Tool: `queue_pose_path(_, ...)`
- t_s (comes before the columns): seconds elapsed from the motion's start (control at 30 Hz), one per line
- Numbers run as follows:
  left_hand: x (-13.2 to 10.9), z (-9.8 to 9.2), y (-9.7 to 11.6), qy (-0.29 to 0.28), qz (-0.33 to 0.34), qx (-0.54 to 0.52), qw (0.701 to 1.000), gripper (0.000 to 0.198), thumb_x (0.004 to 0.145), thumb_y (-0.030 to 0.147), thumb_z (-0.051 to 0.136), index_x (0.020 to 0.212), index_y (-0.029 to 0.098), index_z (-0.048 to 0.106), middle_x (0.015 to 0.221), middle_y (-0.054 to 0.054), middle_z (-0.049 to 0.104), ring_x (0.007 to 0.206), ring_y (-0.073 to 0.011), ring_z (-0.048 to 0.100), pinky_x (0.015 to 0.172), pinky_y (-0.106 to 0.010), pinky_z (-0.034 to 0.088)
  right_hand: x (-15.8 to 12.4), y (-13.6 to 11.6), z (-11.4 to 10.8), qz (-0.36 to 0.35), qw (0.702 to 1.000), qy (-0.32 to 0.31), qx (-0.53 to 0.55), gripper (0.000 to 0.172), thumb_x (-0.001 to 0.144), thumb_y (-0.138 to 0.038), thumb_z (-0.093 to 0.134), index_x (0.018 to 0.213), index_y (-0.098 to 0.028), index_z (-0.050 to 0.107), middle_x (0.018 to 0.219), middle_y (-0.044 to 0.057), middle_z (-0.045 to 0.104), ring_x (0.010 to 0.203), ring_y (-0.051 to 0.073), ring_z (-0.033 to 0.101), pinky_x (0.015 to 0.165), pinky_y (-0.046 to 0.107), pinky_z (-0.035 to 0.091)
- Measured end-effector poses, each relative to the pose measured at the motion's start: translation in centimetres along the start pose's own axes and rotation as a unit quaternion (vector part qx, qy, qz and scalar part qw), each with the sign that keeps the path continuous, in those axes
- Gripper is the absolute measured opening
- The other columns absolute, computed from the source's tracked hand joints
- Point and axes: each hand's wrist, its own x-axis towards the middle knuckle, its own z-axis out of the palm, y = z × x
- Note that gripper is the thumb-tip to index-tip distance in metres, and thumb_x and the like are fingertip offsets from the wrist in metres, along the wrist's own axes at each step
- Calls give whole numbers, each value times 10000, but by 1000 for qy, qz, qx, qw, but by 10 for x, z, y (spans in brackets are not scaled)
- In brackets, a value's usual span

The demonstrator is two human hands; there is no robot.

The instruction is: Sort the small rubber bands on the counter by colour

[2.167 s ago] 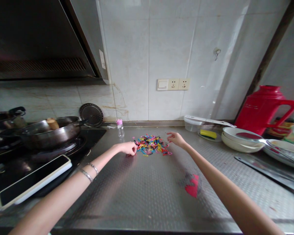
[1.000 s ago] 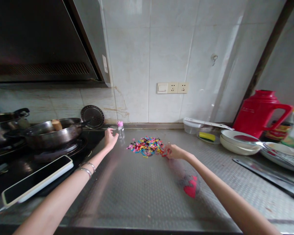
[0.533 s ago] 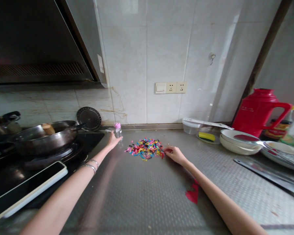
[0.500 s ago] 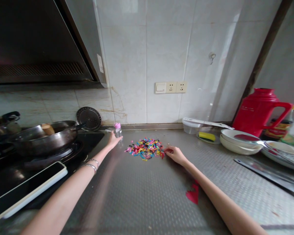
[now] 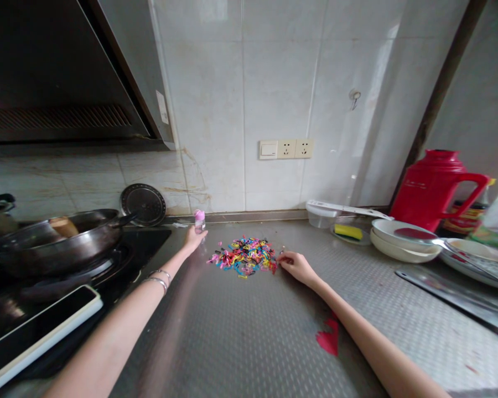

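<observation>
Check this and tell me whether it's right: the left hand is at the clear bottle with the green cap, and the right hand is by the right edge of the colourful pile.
Not quite: the cap is pink, not green, as the head view shows. The left hand is at the clear bottle, and the right hand is by the right edge of the colourful pile.

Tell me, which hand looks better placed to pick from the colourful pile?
Probably the right hand: its fingers are at the right edge of the colourful pile, while the left hand is at the pink-capped bottle, apart from the pile.
</observation>
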Motion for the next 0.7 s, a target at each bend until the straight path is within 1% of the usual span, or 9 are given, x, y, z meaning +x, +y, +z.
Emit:
queue_pose_path(0.1,7,13,4,-7,7,-20,1000,381,615,324,640,922,113,561,794,-81,621,678,-186,595,612,-278,449,0,-1,0,4,1000,-2,1,249,655,-171,453,786,-141,662,719,38,649,641,144,564,612,229,420)
queue_pose_path(0.2,8,29,15,-20,18,-44,999,384,621,312,639,936,108,557,796,-81,620,686,-180,595,626,-279,456,0,-2,-1,7,1000,-1,-1,249,650,-169,453,778,-144,666,724,38,652,647,144,566,620,229,421)
queue_pose_path(0.37,0,57,42,-49,36,-71,996,421,648,310,626,1004,105,535,853,-99,618,739,-196,600,646,-288,463,0,-5,-1,17,1000,-2,-8,239,643,-161,452,748,-149,666,693,30,649,617,138,556,591,221,415)
queue_pose_path(0.47,-8,72,54,-66,39,-75,994,422,654,305,624,1014,104,534,852,-101,621,737,-199,603,651,-291,462,0,-7,-1,16,1000,-1,-11,238,642,-152,453,743,-151,669,703,31,652,628,139,557,601,221,417)
queue_pose_path(0.57,-12,85,59,-79,45,-82,993,418,655,296,622,1015,102,538,829,-97,625,713,-194,605,655,-293,458,0,-8,-2,20,1000,-1,-13,235,644,-146,456,739,-156,671,720,32,656,646,142,561,608,221,420)
queue_pose_path(0.7,-13,97,57,-79,56,-84,992,411,652,306,620,1000,99,548,830,-99,630,727,-194,603,678,-296,450,0,-10,-3,18,1000,-1,-9,231,642,-137,461,738,-154,670,728,33,659,664,142,567,622,217,422)
